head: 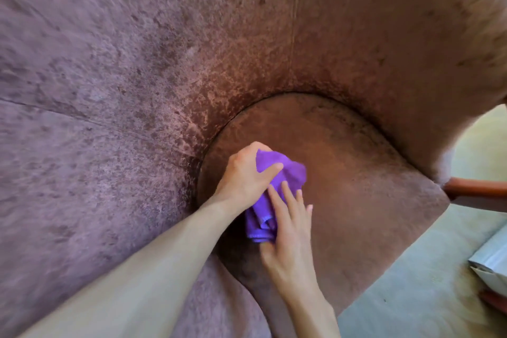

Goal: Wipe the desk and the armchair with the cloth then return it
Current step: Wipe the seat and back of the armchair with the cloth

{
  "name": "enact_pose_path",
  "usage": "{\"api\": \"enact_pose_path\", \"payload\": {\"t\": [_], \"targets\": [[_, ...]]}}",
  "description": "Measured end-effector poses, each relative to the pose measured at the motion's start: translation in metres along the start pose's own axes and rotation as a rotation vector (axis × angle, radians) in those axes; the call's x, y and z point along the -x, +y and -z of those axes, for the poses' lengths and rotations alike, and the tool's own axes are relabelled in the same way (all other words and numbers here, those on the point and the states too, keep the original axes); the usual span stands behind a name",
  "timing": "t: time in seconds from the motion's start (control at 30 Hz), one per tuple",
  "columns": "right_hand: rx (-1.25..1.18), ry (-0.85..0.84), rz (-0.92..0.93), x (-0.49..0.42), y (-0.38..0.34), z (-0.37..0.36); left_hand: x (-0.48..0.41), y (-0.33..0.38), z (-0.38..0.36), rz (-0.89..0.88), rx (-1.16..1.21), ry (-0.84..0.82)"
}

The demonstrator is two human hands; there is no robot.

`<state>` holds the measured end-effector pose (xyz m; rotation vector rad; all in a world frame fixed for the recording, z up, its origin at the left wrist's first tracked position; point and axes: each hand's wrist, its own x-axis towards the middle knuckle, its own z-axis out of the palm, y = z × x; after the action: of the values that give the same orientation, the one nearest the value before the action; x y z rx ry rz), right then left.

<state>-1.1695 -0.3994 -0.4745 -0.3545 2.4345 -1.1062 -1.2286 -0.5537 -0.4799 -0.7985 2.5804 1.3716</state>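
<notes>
A mauve velvet armchair (164, 63) fills almost the whole view, its curved back and arm wrapping around a brownish seat cushion (356, 173). A crumpled purple cloth (277, 184) lies on the left part of the seat. My left hand (244, 175) grips the cloth's upper end, thumb across it. My right hand (288, 228) lies on the cloth's lower end with its fingers extended and close together, pressing it against the cushion. The desk is out of view.
Pale grey-green carpet (411, 296) shows at the lower right. A reddish wooden bar (477, 189) sticks out beside the chair at the right edge. A pale folded or boxed object (491, 263) lies on the floor at the far right.
</notes>
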Motion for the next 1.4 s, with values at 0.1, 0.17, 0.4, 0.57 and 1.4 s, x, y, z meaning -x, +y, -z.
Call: {"api": "enact_pose_path", "payload": {"t": [0.1,0.17,0.4,0.57,1.4], "targets": [[-0.047,0.108,0.011,-0.02,-0.007,0.03,-0.007,0.025,0.007,-0.414,0.018,0.284],[-0.276,0.286,-0.068,-0.034,-0.011,0.042,-0.01,0.033,0.014,-0.615,-0.093,0.329],[-0.82,0.322,-0.692,-0.073,0.003,0.015,0.017,-0.005,0.003,-0.568,-0.752,-0.395],[-0.428,0.299,-0.634,-0.068,0.003,-0.008,0.02,-0.03,-0.016,-0.462,-0.709,-0.212],[-0.578,0.325,-0.794,-0.082,-0.006,-0.022,0.024,-0.06,-0.012,-0.149,-0.717,-0.331]]}}
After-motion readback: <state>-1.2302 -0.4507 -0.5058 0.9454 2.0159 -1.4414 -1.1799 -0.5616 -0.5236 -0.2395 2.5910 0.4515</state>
